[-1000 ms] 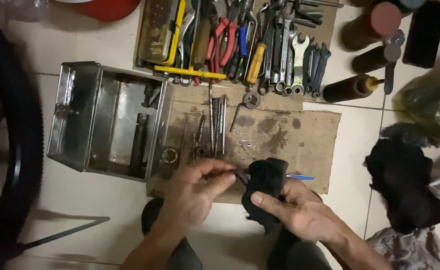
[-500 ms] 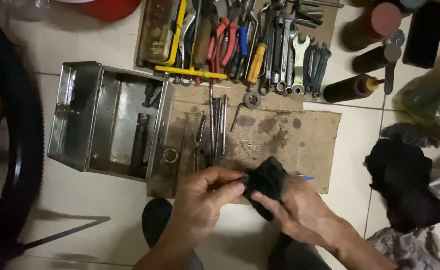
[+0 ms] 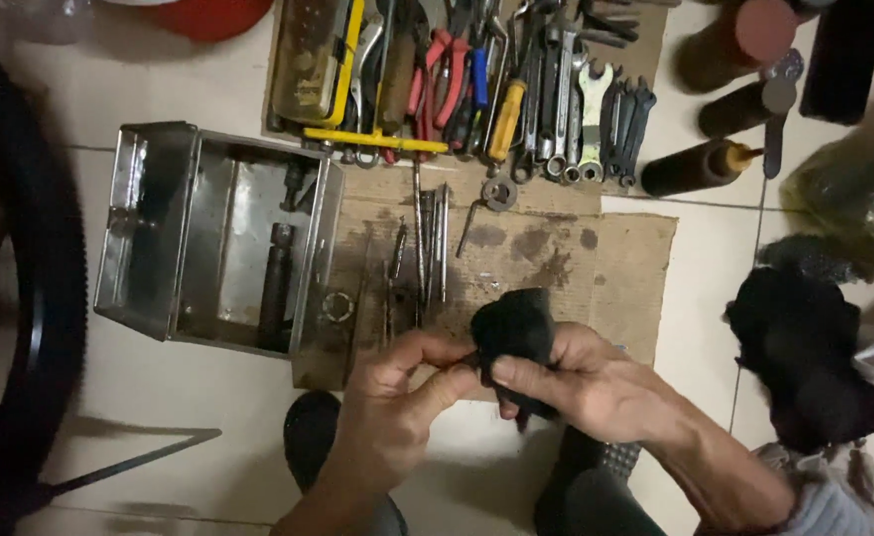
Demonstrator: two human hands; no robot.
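A: Item held?
B: Black rag (image 3: 512, 328), clamped in right hand (image 3: 596, 382); left hand (image 3: 397, 397) pinches a slim dark part at its edge, possibly a rod.
A: Beyond the hands?
B: Stained cardboard (image 3: 556, 258); open metal toolbox (image 3: 218, 238) beyond the left hand.

Dim, warm indoor light; overall low contrast, grainy softness. Black cloth (image 3: 516, 333) in grip reads as flat dark mass, no texture resolved. Left hand (image 3: 397, 397) and right hand (image 3: 581, 382) slightly motion-blurred. Up-left of grip, metal toolbox (image 3: 159, 238) shows dull sheen on walls, no hard glare. Far left, tyre (image 3: 20, 298) blurred, near-black. Right of grip, dark rag pile (image 3: 804, 347) underexposed.
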